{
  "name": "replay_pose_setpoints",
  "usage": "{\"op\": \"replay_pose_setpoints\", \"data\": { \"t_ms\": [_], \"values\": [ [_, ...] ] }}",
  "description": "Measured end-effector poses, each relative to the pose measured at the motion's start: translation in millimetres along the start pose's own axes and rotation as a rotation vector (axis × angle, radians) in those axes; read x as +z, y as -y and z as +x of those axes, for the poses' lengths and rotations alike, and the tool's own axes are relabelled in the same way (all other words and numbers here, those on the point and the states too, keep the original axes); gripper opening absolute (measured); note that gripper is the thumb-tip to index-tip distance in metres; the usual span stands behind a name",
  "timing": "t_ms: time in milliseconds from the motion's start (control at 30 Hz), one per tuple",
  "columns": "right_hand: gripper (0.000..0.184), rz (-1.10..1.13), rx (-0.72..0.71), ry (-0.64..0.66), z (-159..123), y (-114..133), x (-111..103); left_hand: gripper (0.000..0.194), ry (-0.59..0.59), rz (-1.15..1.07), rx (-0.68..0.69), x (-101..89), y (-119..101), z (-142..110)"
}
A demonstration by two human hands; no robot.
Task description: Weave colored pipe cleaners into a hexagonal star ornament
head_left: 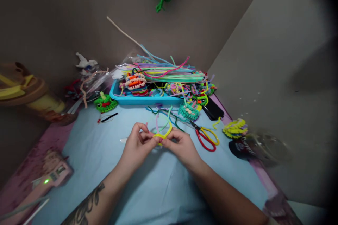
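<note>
Between my two hands, above the blue cloth, is a small bundle of pipe cleaners (168, 132) with a bright yellow one bent in a curve. Pink, lilac and mint ends stick up from it. My left hand (139, 142) pinches the bundle's left side between thumb and fingers. On the other side, the thumb and fingers of my right hand (182, 145) close on the yellow pipe cleaner. My fingertips nearly meet and hide the joint. Just right of my right hand lie scissors (206, 138) with red and yellow handles.
A blue tray (148, 101) piled with pipe cleaners and fuzzy figures stands at the back. A green frog figure (105, 102), a teal fuzzy piece (189, 111) and a black phone (213, 109) lie near it. A pink power strip (56, 175) sits at the left, a glass (271, 147) at the right edge.
</note>
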State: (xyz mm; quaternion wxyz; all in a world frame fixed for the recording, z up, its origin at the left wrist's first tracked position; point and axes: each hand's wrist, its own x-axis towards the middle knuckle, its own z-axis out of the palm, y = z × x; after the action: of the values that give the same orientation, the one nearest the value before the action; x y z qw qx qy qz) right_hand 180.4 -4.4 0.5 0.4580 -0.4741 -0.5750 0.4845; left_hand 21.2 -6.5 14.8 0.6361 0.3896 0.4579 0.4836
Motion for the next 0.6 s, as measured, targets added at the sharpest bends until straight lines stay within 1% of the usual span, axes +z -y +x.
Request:
{"op": "replay_pose_setpoints", "data": {
  "t_ms": [100, 200, 333, 400, 467, 533, 600],
  "values": [
    [0.010, -0.031, -0.074, -0.046, 0.3, 0.4, -1.1, 0.047, -0.060, -0.028, -0.013, -0.4, -1.9, 2.6],
    [0.006, -0.070, -0.103, -0.067, -0.1, 2.0, -1.3, 0.048, -0.073, -0.035, -0.023, -0.5, -3.4, 3.7],
    [0.014, -0.129, -0.088, -0.076, -0.4, 3.7, -0.6, 0.048, -0.047, -0.039, -0.025, -1.5, -3.0, 3.8],
    [0.015, -0.119, -0.073, -0.103, -0.1, 3.4, -1.0, 0.047, -0.056, -0.030, 0.005, -2.3, -1.9, 3.8],
    [0.017, -0.097, -0.050, -0.142, 0.6, 2.3, -1.8, 0.044, -0.112, 0.020, 0.069, -2.7, -0.9, 3.5],
    [0.019, -0.068, -0.034, -0.178, 1.3, 0.7, -2.3, 0.038, -0.175, 0.123, 0.142, -2.0, -0.2, 2.5],
    [0.019, -0.041, -0.028, -0.196, 1.5, -0.5, -1.7, 0.033, -0.194, 0.226, 0.185, -0.1, 0.0, 0.8]
  ]
}}
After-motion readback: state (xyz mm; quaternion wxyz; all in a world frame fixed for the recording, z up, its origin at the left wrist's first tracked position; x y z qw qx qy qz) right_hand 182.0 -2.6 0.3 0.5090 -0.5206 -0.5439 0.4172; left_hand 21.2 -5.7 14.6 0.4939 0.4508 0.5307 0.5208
